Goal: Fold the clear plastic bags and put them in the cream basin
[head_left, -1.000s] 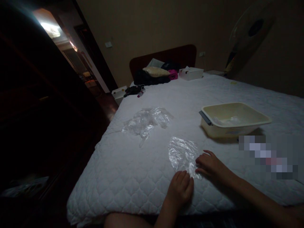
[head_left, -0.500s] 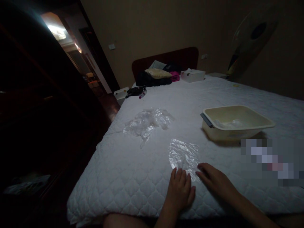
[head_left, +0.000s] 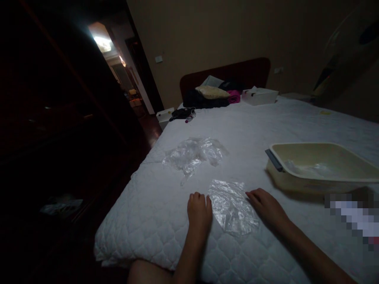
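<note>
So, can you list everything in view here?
Flat plastic sheet: one, clear, between the hands
Crumpled plastic: one heap, clear, beyond the sheet
Tub: one, cream, right
Filmy plastic: some, clear, inside tub
Bed: one, white, beneath these
Headboard: one, reddish-brown, far end
Cushion: one, yellowish, near headboard
Roll: one, pink, beside cushion
Boxes: two, white, flanking cushion
Dark bundle: one, black, near left box
Fan: one, dark, far right
Wall switch: one, white, left of headboard
Lamp: one, white, beyond doorway
Blurred item: one, whitish, lower right, unidentifiable
Left hand: one, bare, by sheet's left edge
Right hand: one, bare, by sheet's right edge
</note>
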Demonstrator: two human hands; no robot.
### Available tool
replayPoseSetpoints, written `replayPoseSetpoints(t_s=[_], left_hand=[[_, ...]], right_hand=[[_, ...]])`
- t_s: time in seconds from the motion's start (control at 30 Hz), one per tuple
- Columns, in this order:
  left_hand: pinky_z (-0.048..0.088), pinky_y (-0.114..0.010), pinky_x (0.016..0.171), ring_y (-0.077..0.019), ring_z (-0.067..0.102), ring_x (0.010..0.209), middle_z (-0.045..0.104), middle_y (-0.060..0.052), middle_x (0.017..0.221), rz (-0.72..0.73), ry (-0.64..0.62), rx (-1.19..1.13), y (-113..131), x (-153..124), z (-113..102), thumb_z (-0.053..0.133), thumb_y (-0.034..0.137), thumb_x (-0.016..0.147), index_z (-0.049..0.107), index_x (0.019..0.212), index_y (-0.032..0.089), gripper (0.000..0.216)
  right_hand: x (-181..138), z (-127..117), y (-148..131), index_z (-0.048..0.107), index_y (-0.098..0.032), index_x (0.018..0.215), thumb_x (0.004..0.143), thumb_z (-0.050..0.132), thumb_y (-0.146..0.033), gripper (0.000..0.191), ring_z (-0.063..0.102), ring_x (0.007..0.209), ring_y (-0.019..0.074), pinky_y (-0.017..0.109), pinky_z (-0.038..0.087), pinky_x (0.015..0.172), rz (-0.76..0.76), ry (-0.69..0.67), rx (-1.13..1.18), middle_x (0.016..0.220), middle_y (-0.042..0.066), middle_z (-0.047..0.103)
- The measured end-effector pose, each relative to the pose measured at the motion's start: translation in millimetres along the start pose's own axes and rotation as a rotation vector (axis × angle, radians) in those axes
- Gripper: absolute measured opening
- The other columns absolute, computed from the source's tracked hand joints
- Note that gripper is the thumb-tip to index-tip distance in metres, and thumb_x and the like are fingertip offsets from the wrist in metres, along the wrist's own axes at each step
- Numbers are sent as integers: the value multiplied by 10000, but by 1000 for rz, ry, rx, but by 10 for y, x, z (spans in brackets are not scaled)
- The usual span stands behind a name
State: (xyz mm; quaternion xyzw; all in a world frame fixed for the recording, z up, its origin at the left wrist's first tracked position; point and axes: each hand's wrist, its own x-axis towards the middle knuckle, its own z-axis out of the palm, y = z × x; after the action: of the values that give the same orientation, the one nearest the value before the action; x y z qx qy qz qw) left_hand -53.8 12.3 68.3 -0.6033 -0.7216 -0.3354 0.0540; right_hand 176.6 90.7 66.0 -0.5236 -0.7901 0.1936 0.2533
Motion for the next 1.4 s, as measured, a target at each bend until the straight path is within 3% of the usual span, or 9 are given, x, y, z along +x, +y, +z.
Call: replayPoseSetpoints(t_s=[0.17, 0.4, 0.53, 0.7, 0.9, 1.13, 1.27, 1.4], left_hand=[[382, -324, 702, -221, 543, 748, 577, -69, 685, -389, -184, -299, -53, 345, 174, 502, 306, 774, 587, 602, 173, 234], [375, -220, 579, -143, 549, 624, 597, -14, 625, -565, -308, -595, -224, 425, 306, 551, 237, 660, 619, 647, 158, 105], [368, -200, 535, -116, 529, 572, 591, -8, 617, -640, -323, -749, -272, 434, 364, 576, 244, 622, 627, 718, 132, 156], [395, -219, 572, -120, 537, 573, 601, -22, 606, -650, -314, -863, -295, 433, 399, 617, 271, 610, 648, 738, 110, 208], [421, -246, 657, -149, 569, 677, 636, -28, 682, -599, -296, -922, -325, 404, 364, 681, 265, 572, 666, 714, 134, 194], [427, -258, 686, -155, 573, 698, 640, -35, 708, -532, -294, -939, -348, 335, 300, 695, 333, 613, 664, 725, 131, 232], [426, -259, 727, -155, 574, 741, 649, -30, 752, -474, -249, -929, -355, 290, 296, 666, 287, 643, 667, 764, 141, 190], [427, -268, 760, -161, 580, 777, 658, -30, 788, -425, -202, -914, -361, 271, 319, 622, 236, 668, 673, 780, 150, 149]], right_hand=[[208, 158, 18, 625, -190, 760, 797, 463, -466, 322, 596, 731, 220, 326, 457, 657, 45, 26, 76, 762, 67, 640], [318, 278, 158, 637, -183, 815, 703, 541, -441, 297, 592, 619, 189, 291, 466, 563, 157, -20, 408, 700, 36, 663], [355, 294, 152, 641, -167, 827, 683, 562, -437, 316, 611, 639, 202, 299, 472, 578, 205, -29, 514, 702, 48, 674], [391, 328, 139, 649, -170, 819, 683, 573, -438, 310, 641, 707, 223, 315, 487, 648, 236, -32, 527, 744, 61, 692], [381, 341, 171, 640, -199, 787, 704, 547, -433, 266, 623, 673, 212, 315, 476, 620, 148, 0, 456, 719, 35, 679], [328, 356, 214, 622, -187, 788, 708, 576, -403, 234, 627, 734, 208, 316, 482, 695, 127, -15, 569, 763, 42, 676], [296, 333, 207, 635, -179, 852, 691, 607, -412, 284, 631, 779, 226, 342, 489, 728, 144, -23, 611, 827, 64, 686], [272, 300, 181, 653, -185, 774, 681, 600, -377, 220, 632, 784, 231, 360, 484, 761, 136, -26, 621, 801, 57, 689]])
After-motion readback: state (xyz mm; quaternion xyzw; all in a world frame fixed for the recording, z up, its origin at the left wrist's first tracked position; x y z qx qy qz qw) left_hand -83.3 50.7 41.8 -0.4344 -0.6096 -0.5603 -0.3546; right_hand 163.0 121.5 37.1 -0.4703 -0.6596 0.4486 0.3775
